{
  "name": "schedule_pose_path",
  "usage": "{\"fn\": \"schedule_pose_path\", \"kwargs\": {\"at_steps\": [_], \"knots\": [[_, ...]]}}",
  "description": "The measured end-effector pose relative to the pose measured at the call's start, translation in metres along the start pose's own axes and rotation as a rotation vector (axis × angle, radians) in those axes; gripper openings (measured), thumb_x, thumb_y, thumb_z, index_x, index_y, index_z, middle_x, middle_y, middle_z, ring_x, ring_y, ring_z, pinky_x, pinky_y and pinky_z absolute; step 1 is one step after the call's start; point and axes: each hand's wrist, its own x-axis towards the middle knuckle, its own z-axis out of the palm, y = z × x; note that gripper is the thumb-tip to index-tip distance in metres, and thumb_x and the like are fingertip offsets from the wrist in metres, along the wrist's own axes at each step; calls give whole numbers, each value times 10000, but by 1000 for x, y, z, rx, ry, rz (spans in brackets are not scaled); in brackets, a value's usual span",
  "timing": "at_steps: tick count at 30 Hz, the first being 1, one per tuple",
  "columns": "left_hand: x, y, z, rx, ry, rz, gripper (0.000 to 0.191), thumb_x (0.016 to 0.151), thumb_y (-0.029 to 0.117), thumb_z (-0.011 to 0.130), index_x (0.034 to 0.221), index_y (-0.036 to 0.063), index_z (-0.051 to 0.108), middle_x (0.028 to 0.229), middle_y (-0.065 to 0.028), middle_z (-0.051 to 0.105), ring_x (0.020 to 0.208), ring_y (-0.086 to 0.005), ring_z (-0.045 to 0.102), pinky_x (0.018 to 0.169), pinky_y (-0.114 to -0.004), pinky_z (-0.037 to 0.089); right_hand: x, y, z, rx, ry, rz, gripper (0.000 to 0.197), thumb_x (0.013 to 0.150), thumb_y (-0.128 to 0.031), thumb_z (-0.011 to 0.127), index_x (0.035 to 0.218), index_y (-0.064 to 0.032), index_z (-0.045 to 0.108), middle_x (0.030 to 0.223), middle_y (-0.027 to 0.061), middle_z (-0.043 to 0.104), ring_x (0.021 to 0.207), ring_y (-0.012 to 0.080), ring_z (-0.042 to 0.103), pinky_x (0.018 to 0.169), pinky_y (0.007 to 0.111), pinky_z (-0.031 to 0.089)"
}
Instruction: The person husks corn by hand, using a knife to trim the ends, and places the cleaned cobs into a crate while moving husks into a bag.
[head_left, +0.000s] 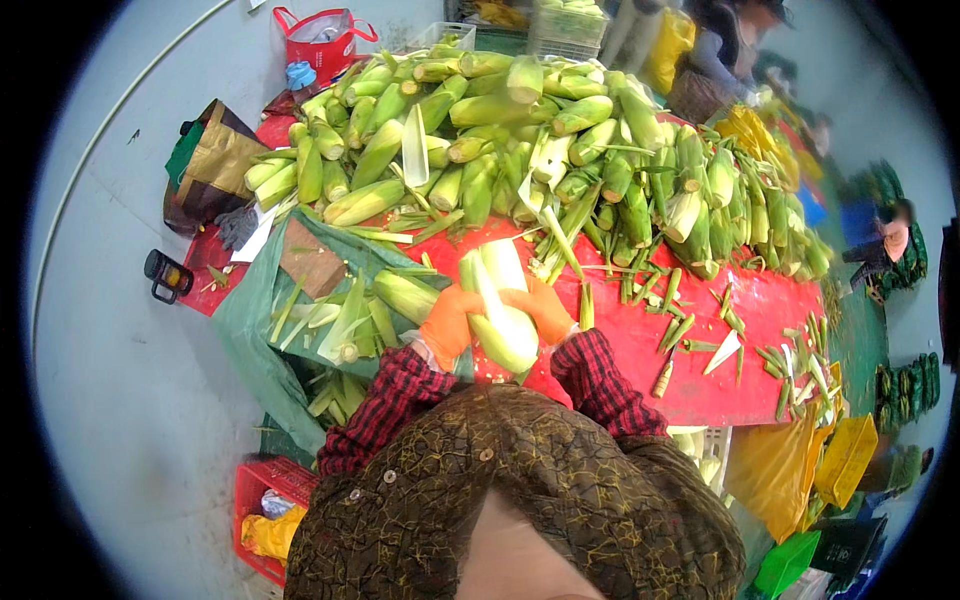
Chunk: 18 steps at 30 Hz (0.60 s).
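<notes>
An ear of corn (504, 330) is held in front of my body, its pale green husk partly spread apart at the far end. My left hand (448, 324), in an orange glove, grips its left side. On its right side, my right hand (546, 309), also orange-gloved, has hold of the husk. The fingertips of both hands are partly hidden behind the leaves. Beside my left hand lies another unhusked ear (405, 295). Loose husk leaves (352, 326) rest on a green sheet (251, 341) at the left.
A large heap of unhusked corn (480, 112) covers the back of the red-covered table (720, 390). A knife (664, 375) with a light handle lies among cut stalk ends at the right. A lidded mug (167, 276) stands at the left. Another person (720, 64) works at the far right.
</notes>
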Motion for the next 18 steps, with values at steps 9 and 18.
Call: {"fn": "schedule_pose_path", "kwargs": {"at_steps": [9, 18], "knots": [[-14, 36, -28, 45, 54, 155, 396, 767, 77, 472, 1126, -52, 577, 1046, -132, 652, 968, -243, 633, 911, -340, 483, -26, -13, 1, 928, -111, -191, 724, 869, -564, 496, 1376, -55, 402, 1186, 198, 593, 995, 250, 626, 855, 383, 530], [-134, 84, -178, 436, 642, 301, 267, 852, 120, 483, 988, -86, 584, 1028, -154, 594, 933, -240, 593, 834, -386, 508, -120, 44, -54, 990, 419, -422, 805, 856, -596, 511, 1386, -11, 353, 1231, 249, 549, 1013, 294, 620, 821, 391, 540]]}}
